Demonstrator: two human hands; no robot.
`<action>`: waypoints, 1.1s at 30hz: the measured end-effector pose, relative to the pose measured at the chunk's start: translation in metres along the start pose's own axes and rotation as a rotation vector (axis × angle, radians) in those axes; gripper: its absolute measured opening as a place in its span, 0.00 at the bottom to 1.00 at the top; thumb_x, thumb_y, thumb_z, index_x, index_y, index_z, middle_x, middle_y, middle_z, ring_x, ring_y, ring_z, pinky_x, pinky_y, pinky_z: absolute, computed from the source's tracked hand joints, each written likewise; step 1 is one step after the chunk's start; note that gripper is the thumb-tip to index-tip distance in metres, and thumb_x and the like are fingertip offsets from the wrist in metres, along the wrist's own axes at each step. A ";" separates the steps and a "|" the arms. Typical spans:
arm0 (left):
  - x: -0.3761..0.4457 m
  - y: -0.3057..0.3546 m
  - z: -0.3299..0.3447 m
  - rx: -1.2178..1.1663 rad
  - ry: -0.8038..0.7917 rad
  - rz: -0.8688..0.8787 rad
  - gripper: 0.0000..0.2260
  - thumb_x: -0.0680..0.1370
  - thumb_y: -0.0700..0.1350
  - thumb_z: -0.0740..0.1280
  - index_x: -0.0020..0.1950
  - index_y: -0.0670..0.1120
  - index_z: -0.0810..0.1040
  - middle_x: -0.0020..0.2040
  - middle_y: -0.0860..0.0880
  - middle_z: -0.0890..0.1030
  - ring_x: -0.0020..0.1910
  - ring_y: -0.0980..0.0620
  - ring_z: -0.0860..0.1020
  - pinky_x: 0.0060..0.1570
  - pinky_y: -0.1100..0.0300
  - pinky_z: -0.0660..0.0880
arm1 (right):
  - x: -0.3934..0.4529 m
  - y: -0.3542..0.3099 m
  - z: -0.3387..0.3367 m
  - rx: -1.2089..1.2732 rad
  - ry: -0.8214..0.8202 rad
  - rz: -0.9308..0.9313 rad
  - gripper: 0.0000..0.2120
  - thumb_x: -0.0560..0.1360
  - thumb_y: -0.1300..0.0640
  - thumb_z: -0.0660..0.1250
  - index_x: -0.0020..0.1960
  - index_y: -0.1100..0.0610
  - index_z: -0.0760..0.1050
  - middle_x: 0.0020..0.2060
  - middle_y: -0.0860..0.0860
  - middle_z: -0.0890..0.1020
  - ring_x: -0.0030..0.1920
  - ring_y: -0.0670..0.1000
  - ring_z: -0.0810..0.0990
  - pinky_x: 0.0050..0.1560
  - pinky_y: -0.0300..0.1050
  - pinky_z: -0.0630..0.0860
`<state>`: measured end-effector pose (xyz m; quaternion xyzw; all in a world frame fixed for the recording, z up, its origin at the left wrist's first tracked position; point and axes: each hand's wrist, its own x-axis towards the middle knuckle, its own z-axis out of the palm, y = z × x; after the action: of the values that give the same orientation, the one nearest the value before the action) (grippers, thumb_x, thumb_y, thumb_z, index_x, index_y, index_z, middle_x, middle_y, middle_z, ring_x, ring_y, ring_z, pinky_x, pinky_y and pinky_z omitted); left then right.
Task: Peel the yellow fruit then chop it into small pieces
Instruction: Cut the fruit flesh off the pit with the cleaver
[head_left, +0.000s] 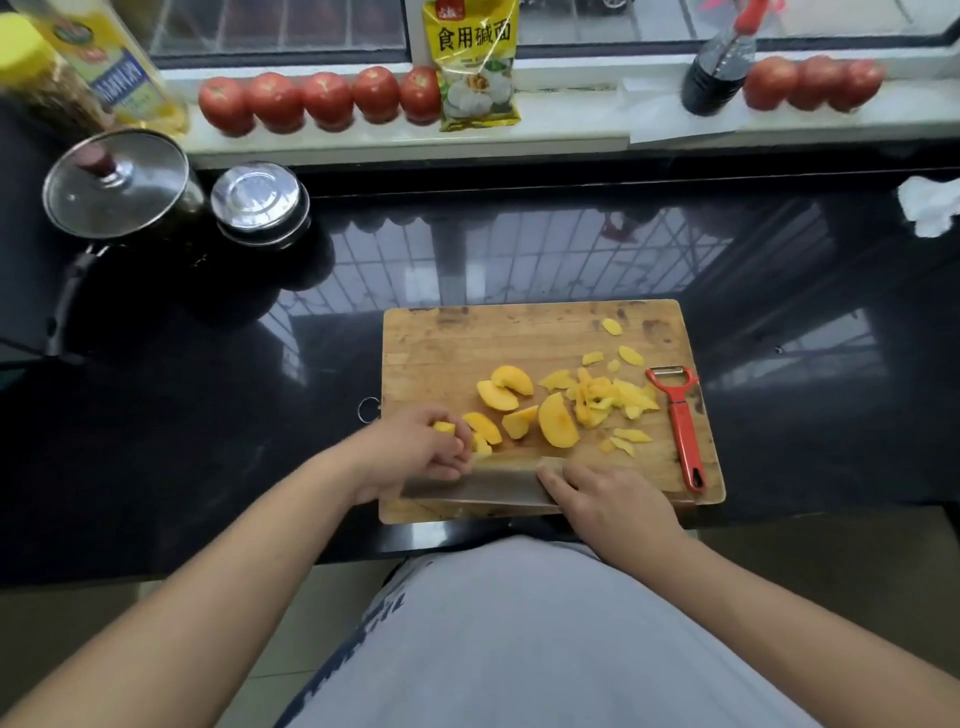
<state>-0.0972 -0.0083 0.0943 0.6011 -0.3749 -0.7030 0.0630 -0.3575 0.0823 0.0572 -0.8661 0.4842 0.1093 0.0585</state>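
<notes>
Tomatoes (322, 101) line the sill; lidded pot (117, 182) sits left.

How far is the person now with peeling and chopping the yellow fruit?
Peeling looks done: a pile of peels lies on the cutting board beside the set-down red peeler. Chopping is under way: the left hand holds a fruit piece while the right hand grips the cleaver. Left to do: several large wedges still need cutting small.

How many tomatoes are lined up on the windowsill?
8: five in a row left of the yellow packet, from to; three right of the dark bottle, around. More may be hidden behind either.
</notes>
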 end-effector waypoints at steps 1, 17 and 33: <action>0.008 -0.001 0.011 -0.039 -0.006 -0.050 0.06 0.81 0.33 0.66 0.56 0.39 0.79 0.53 0.39 0.84 0.54 0.44 0.85 0.55 0.55 0.83 | 0.001 0.000 -0.001 -0.002 -0.019 -0.037 0.34 0.66 0.55 0.80 0.70 0.58 0.75 0.49 0.53 0.81 0.33 0.55 0.80 0.26 0.49 0.77; 0.004 -0.036 -0.023 -0.707 0.482 0.035 0.08 0.83 0.33 0.61 0.59 0.38 0.78 0.50 0.40 0.83 0.49 0.45 0.84 0.49 0.54 0.81 | -0.042 0.011 -0.003 0.598 0.054 0.713 0.07 0.81 0.58 0.64 0.46 0.55 0.77 0.32 0.48 0.79 0.34 0.53 0.78 0.35 0.50 0.73; -0.002 -0.059 -0.005 -0.749 0.308 -0.080 0.07 0.83 0.32 0.63 0.59 0.35 0.77 0.45 0.40 0.81 0.45 0.44 0.83 0.44 0.55 0.84 | 0.019 -0.038 -0.002 0.638 -0.057 0.834 0.10 0.83 0.55 0.60 0.50 0.57 0.79 0.38 0.53 0.81 0.40 0.55 0.80 0.42 0.54 0.79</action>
<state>-0.0708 0.0323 0.0603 0.6491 -0.0554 -0.6944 0.3056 -0.3156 0.0861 0.0547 -0.5356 0.7953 -0.0059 0.2839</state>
